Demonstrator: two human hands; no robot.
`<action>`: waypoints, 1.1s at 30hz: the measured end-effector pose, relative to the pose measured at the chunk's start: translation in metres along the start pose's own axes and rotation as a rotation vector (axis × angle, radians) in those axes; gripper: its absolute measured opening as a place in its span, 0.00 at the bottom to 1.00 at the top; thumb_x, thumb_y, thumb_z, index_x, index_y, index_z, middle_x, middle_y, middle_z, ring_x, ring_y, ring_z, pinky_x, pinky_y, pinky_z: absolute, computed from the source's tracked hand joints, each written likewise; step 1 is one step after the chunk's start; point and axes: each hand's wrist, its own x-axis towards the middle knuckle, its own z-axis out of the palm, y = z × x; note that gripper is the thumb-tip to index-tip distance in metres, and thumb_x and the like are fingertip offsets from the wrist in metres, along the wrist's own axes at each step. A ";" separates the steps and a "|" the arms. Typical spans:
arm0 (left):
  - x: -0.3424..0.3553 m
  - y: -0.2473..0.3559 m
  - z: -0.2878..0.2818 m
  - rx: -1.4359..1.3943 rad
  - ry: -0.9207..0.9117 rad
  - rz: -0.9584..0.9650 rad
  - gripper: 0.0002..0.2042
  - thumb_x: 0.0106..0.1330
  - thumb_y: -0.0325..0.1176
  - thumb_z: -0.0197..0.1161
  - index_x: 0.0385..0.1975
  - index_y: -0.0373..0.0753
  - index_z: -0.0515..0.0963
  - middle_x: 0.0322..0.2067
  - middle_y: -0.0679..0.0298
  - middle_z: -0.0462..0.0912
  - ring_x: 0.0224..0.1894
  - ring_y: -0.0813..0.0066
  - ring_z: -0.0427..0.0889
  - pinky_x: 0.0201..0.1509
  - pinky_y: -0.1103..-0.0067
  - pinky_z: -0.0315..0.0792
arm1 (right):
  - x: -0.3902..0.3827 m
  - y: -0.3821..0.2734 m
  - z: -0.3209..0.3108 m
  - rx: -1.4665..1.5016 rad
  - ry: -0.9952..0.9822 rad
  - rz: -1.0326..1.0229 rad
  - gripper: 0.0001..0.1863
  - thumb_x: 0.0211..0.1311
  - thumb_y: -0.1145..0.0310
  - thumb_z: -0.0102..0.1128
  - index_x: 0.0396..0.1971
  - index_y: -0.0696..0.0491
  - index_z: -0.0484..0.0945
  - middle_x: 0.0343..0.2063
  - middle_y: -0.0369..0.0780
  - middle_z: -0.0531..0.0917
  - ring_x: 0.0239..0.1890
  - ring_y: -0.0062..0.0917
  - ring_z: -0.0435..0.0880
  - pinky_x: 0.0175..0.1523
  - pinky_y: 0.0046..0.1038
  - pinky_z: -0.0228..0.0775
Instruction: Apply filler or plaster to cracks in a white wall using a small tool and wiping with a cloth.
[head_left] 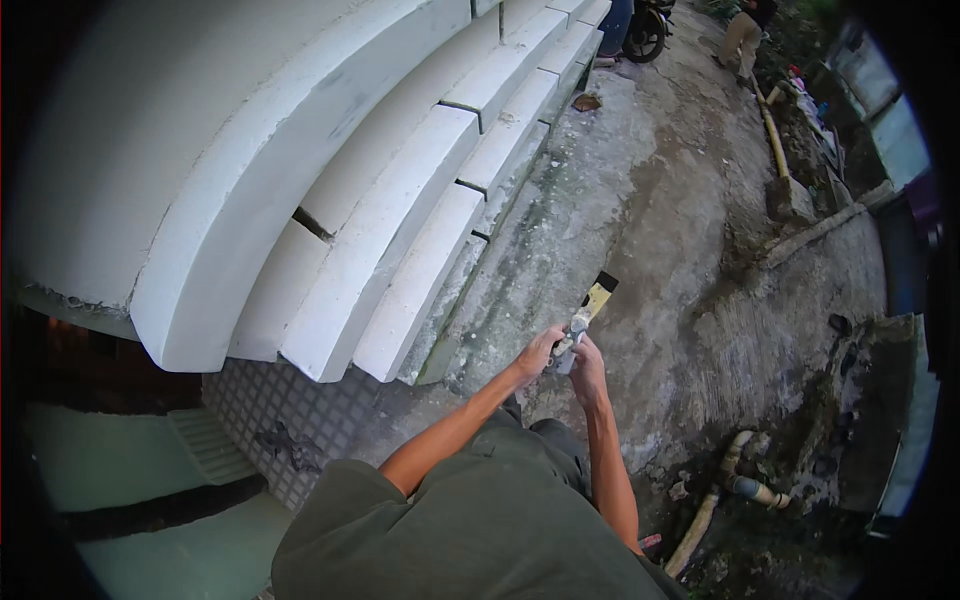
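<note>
In front of my body, over the concrete path, my left hand [540, 351] and my right hand [588, 374] are close together. The fingers of both are closed around a short yellow bar-like tool [597, 299] with a black end, which points away from me and slightly right. A whitish-grey piece [579, 323] sits at its near end, between the hands. Its exact kind is too small to make out, and my fingers hide part of it.
White curved steps [400, 215] rise at the left. Chequered tiles [300, 425] lie at their foot. On the right are a shovel [790, 198], a concrete beam [820, 230] and pipes [735, 480]. Far off stand a motorcycle [648, 32] and a person [743, 42].
</note>
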 end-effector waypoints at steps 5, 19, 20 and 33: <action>0.030 0.030 0.003 0.007 0.278 0.175 0.21 0.73 0.38 0.44 0.58 0.31 0.73 0.54 0.62 0.76 0.55 0.75 0.73 0.63 0.80 0.63 | 0.053 -0.046 0.014 -0.140 -0.173 0.113 0.25 0.65 0.67 0.47 0.62 0.54 0.70 0.49 0.35 0.79 0.52 0.23 0.78 0.55 0.31 0.72; 0.118 0.118 0.065 0.193 1.042 0.708 0.22 0.73 0.37 0.41 0.56 0.28 0.72 0.61 0.55 0.67 0.65 0.65 0.65 0.67 0.76 0.58 | 0.156 -0.219 0.066 -0.913 -0.719 -0.456 0.23 0.66 0.68 0.55 0.60 0.57 0.75 0.47 0.46 0.73 0.48 0.31 0.76 0.53 0.31 0.70; 0.125 0.123 0.072 0.264 1.076 0.729 0.21 0.73 0.37 0.41 0.56 0.29 0.73 0.61 0.54 0.67 0.64 0.65 0.65 0.67 0.76 0.58 | 0.163 -0.227 0.065 -0.858 -0.766 -0.417 0.22 0.66 0.69 0.56 0.59 0.58 0.75 0.45 0.45 0.75 0.45 0.29 0.78 0.49 0.30 0.72; 0.182 0.146 0.086 0.051 1.305 0.812 0.17 0.72 0.36 0.48 0.51 0.32 0.75 0.58 0.56 0.67 0.65 0.67 0.63 0.67 0.74 0.59 | 0.253 -0.240 0.073 -0.684 -1.015 -0.185 0.20 0.65 0.72 0.59 0.56 0.61 0.76 0.36 0.38 0.81 0.35 0.18 0.79 0.40 0.22 0.72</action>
